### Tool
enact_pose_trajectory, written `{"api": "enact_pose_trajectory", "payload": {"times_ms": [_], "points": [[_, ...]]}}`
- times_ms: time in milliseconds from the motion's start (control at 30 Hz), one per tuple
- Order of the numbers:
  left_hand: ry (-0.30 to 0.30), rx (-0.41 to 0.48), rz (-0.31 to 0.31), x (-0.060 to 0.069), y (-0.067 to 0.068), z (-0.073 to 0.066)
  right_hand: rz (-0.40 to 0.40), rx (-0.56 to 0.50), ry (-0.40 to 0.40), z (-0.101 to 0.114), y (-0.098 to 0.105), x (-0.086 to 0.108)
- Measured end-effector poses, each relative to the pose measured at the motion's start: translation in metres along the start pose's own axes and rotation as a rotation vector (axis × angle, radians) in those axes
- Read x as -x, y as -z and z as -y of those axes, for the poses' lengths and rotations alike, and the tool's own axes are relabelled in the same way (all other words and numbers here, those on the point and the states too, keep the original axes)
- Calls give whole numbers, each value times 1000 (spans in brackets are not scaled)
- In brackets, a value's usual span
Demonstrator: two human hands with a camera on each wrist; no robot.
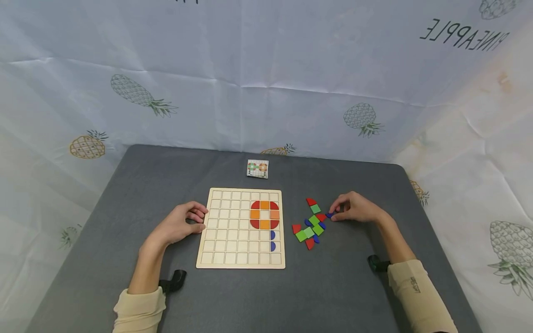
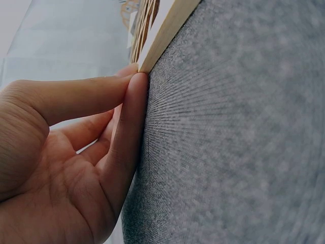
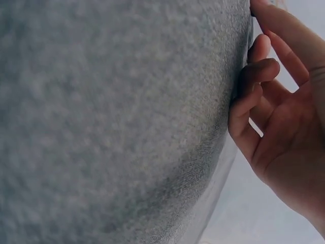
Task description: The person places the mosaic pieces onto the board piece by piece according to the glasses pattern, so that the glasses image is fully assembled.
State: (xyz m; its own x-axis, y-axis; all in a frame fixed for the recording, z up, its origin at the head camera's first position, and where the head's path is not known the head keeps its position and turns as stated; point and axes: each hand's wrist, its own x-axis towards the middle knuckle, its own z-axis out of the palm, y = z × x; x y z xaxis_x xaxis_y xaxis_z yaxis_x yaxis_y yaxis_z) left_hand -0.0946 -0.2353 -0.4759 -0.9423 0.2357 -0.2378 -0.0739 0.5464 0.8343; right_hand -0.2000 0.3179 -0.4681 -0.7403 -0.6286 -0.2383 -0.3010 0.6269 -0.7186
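A square wooden grid board (image 1: 239,264) lies on the grey table. My left hand (image 1: 182,223) pinches its left edge between thumb and finger; the left wrist view shows the fingertips at a corner of the wood (image 2: 167,38). Red and orange tiles (image 1: 264,225) form a ring on the board's upper right, with two blue half-round tiles (image 1: 272,235) below. To the right of the loose pile, my right hand (image 1: 354,206) holds a blue half-round tile (image 1: 329,215) between finger and thumb. In the right wrist view that hand (image 3: 284,112) shows curled fingers; the tile is hidden there.
Several loose red, green and blue tiles (image 1: 308,232) lie right of the board, some touching. Behind the board is a small pattern card (image 1: 257,169). The grey table (image 1: 333,291) ends at a pineapple-print curtain (image 1: 258,115).
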Motion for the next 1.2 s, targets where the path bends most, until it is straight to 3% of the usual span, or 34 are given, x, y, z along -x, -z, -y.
{"api": "enact_pose_trajectory", "payload": {"times_ms": [167, 333, 667, 900, 1200], "points": [[-7, 3, 3, -1, 0, -1, -7, 22, -20, 2, -2, 2], [-14, 11, 2, -2, 0, -1, -53, 44, 21, 10, -3, 4], [-16, 12, 4, -1, 2, -1, -96, -18, 133, 55, -11, 1], [-10, 11, 4, -1, 2, -1, -42, -61, 180, 85, -35, -12], [-16, 17, 1, 0, 1, 1, 61, 97, 283, 125, -79, -35]]}}
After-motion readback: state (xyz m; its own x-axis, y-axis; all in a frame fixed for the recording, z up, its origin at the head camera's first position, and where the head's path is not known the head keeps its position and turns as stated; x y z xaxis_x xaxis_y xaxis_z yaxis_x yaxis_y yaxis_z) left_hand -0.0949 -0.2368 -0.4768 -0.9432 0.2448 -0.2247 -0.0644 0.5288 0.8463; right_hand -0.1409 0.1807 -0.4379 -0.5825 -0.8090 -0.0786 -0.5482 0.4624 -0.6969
